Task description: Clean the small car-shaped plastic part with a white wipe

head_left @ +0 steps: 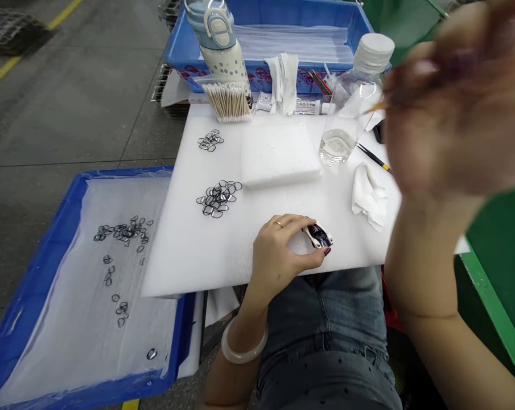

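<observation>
Fingers and thumb of the left hand [278, 250] pinch a toy sports car [319, 236] near the foam board [184, 256]'s near edge; its body looks assembled, though what remains is unclear. Black rings [219, 198] lie loose in two clusters. Blur hides whether the raised right hand [449, 114] grips anything.

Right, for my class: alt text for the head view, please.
A left hand holds a toy car at a white board's near edge; the right hand is raised, blurred. Also on the board are black rings, cotton swabs and a clear bottle.
</observation>
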`<state>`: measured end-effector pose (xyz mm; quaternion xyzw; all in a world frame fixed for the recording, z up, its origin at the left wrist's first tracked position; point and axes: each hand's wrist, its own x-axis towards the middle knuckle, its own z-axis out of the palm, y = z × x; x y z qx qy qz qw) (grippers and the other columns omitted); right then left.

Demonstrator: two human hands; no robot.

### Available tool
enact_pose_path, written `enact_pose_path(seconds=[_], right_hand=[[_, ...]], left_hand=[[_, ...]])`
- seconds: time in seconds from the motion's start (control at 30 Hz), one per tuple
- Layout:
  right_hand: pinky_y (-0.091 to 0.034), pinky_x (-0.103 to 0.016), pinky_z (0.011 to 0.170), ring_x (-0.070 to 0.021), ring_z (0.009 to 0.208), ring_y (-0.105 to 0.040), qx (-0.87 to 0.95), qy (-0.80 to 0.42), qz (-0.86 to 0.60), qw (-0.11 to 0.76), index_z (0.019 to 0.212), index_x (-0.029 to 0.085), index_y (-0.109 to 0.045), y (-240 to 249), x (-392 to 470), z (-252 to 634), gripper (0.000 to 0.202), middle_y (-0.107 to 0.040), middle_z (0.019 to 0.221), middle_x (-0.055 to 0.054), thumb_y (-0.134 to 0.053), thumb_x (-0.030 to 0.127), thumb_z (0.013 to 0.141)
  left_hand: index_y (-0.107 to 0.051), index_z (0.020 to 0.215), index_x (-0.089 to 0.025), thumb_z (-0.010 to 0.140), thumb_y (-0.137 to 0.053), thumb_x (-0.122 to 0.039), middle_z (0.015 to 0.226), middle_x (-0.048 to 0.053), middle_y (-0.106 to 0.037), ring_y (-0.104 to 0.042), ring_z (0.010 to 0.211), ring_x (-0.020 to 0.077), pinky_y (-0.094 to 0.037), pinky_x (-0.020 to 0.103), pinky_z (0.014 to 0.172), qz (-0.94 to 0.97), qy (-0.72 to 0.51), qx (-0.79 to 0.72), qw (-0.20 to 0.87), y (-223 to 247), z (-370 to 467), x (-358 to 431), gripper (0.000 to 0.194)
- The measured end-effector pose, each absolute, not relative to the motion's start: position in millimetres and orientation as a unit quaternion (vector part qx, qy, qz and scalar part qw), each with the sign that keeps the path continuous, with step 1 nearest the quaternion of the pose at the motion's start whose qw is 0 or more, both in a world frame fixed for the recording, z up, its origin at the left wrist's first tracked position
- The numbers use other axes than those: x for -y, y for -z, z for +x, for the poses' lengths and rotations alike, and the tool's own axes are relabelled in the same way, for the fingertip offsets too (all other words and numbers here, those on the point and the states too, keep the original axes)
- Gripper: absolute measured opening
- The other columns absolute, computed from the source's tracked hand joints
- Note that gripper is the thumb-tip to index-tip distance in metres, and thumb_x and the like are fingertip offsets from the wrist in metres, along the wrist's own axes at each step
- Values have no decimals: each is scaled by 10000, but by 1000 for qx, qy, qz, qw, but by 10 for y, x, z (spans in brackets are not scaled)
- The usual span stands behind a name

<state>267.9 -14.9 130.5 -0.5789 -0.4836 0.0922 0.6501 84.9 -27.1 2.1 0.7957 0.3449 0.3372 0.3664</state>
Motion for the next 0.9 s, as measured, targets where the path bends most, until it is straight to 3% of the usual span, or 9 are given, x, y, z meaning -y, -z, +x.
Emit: enact_pose_path(seconds=[0.07,0.17,0.23,0.3,0.37,0.47,0.6,0.77,0.9], right_hand=[[-526,-333,707,-118,680,-547,507,-139,-490,696,660,241,-421,-1053,-273,2628,732,-498,712,-7,164,556,967],[-542,-326,829,-145,743,-580,569,-307,-504,573,724,223,-529,-726,-650,2582,632,-601,745,-30,-157,649,1006],[-518,-315,902,-155,894,-609,588,-305,-524,536,842,205,-602,-680,-606,2612,511,-658,885,-24,-392,652,972],[-499,-302,922,-160,1001,-611,596,-237,-511,572,955,217,-626,-785,-370,2720,370,-659,1007,-15,-511,569,947],[-511,-293,827,-157,928,-637,589,-163,-499,615,955,219,-641,-947,-73,2916,241,-658,974,-27,-548,438,923],[-447,-265,587,-127,618,-573,533,-73,-584,609,757,201,-609,-1042,237,3319,159,-602,713,-18,-540,290,870],[-366,-271,553,-128,544,-489,418,-21,-789,451,610,196,-547,-728,259,3737,250,-527,565,1,-537,294,839],[-326,-292,601,-145,563,-452,441,-105,-843,289,620,193,-617,-317,176,3718,173,-551,567,0,-661,308,742],[-299,-274,552,-123,569,-408,424,-222,-781,402,816,209,-623,-312,307,3661,154,-508,669,12,-580,357,806]], left_hand=[[-731,1030,-192,668,-802,-244,1048,53,-733,-654,975,256,-518,457,894,800,-340,-339,359,-10,840,273,372],[-718,1045,-204,660,-808,-235,1073,47,-723,-648,999,253,-508,450,914,808,-332,-330,356,2,818,276,397],[-701,1062,-215,655,-821,-245,1101,43,-708,-641,1016,254,-498,447,915,819,-318,-325,349,12,802,275,425],[-675,1089,-218,651,-835,-260,1134,44,-686,-631,1029,257,-489,444,904,837,-301,-313,333,25,790,272,468],[-642,1127,-216,664,-831,-248,1166,52,-657,-612,1061,261,-480,440,907,857,-287,-294,310,38,784,268,501],[-596,1177,-216,691,-801,-197,1199,61,-618,-576,1111,263,-467,438,936,877,-273,-273,286,52,785,265,527],[-566,1201,-222,698,-790,-178,1213,65,-596,-558,1121,270,-466,443,945,882,-269,-265,281,55,793,261,552],[-564,1203,-215,678,-838,-198,1221,79,-587,-559,1124,281,-470,456,955,878,-258,-276,295,24,808,292,593],[-558,1267,-213,697,-871,-378,1250,105,-576,-563,1168,280,-484,441,995,842,-290,-297,345,-23,764,292,671]])
